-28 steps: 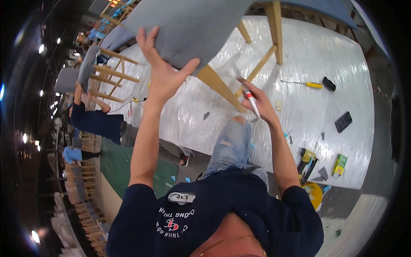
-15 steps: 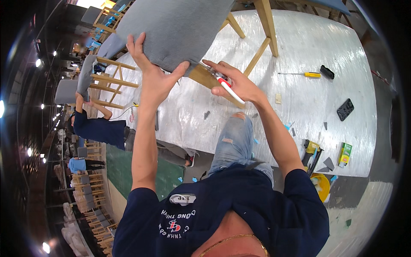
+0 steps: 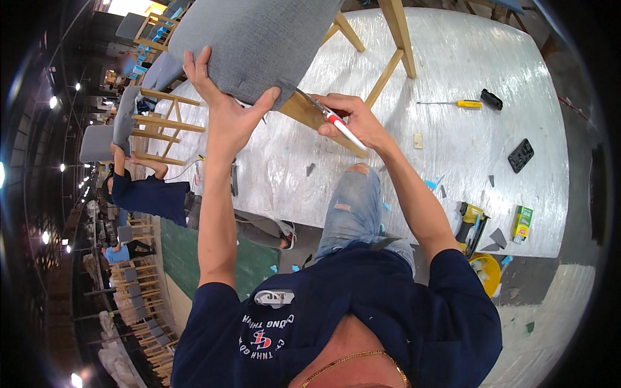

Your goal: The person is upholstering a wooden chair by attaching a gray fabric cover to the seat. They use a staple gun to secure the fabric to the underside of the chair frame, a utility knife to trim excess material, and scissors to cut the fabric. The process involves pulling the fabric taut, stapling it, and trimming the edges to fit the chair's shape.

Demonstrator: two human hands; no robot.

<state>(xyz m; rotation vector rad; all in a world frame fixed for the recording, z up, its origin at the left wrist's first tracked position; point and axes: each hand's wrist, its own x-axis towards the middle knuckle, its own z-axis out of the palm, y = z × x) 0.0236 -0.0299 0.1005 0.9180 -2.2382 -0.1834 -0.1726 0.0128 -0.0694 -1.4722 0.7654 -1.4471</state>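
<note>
In front of me is a chair with a grey upholstered seat [image 3: 259,42] and pale wooden legs. My left hand [image 3: 226,107] grips the seat's near corner, with its thumb pressed on the fabric edge and its fingers spread along the side. A pair of pliers [image 3: 345,130] with white and red handles is held in my right hand [image 3: 359,119]. Their jaws point toward the seat corner, beside the near wooden leg [image 3: 304,111]; whether they touch the fabric I cannot tell. A thin dark point sticks out below my left thumb.
The plastic-wrapped table [image 3: 466,58] bears a yellow-handled screwdriver [image 3: 468,103], black cases [image 3: 521,156], a staple gun [image 3: 469,223], a green-yellow box [image 3: 522,224] and fabric scraps. A yellow bowl [image 3: 491,275] is by its edge. At left a co-worker [image 3: 152,197] handles another grey chair [image 3: 126,119].
The pliers' jaws have moved slightly away from the fabric corner, and their handles look closer together. The seat and my left hand have shifted a little up and left in the view.
</note>
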